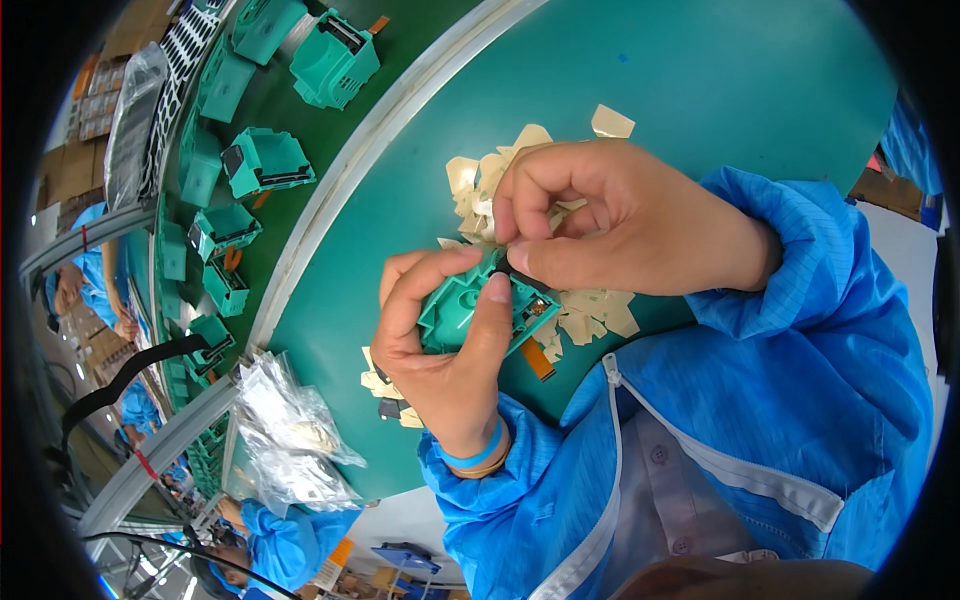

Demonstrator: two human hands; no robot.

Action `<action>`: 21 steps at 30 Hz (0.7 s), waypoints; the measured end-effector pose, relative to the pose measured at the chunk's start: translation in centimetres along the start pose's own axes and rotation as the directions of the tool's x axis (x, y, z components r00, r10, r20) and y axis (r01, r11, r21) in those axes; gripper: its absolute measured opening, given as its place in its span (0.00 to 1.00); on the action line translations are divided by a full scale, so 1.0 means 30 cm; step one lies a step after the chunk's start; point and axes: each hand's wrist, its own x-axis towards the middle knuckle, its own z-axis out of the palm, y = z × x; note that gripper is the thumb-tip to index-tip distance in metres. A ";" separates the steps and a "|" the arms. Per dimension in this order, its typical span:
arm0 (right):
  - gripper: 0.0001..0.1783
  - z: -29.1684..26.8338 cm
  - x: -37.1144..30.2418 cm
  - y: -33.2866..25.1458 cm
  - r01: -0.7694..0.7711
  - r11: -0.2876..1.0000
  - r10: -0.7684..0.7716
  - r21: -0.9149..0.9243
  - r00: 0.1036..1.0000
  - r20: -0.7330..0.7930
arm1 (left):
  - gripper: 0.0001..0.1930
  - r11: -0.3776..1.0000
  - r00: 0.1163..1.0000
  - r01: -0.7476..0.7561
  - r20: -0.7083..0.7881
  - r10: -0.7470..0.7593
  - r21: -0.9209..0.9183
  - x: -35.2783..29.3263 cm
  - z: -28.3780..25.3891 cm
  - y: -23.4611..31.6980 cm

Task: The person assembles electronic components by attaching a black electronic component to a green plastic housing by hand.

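My left hand [440, 385], a blue band at its wrist, grips a green plastic housing [452, 310] between thumb and fingers. An orange ribbon cable [541, 362] sticks out of the housing's lower side, near a small circuit part. My right hand [640, 220] is closed in a pinch at the housing's upper edge. Its thumb and fingertip meet beside a dark strip; whatever is between them is too hidden to name. Beige peeled backing pieces [604, 318] lie in a loose pile on the green table around and under both hands.
Left of the table's curved metal rail [345, 170] runs a green belt carrying several similar housings [268, 162]. Clear plastic bags [295, 430] lie at the table's left edge. Beyond, people in blue sleeves [290, 545] are at work.
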 end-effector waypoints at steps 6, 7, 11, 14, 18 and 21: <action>0.08 -0.042 -0.010 -0.042 -0.160 0.986 0.149 0.046 0.971 0.188 | 0.14 0.993 0.999 -0.004 0.037 0.008 -0.121 0.009 0.011 0.005; 0.08 -0.047 -0.012 -0.049 -0.156 0.986 0.143 0.057 0.972 0.186 | 0.14 0.984 0.999 0.015 0.040 -0.008 -0.177 0.010 0.010 0.001; 0.07 -0.073 -0.021 -0.063 -0.246 0.965 0.219 0.093 0.948 0.231 | 0.13 0.966 0.996 0.011 0.093 0.014 -0.258 0.019 0.014 -0.034; 0.07 -0.101 -0.034 -0.076 -0.298 0.945 0.255 0.134 0.929 0.267 | 0.16 0.968 0.973 -0.022 0.216 0.078 -0.250 0.022 0.005 -0.062; 0.09 -0.135 -0.050 -0.093 -0.290 0.950 0.250 0.119 0.929 0.271 | 0.15 0.939 0.973 -0.013 0.214 0.092 -0.344 0.027 0.051 -0.068; 0.10 -0.153 -0.057 -0.094 -0.288 0.950 0.249 0.120 0.932 0.264 | 0.15 0.920 0.970 0.001 0.224 0.094 -0.393 0.033 0.072 -0.075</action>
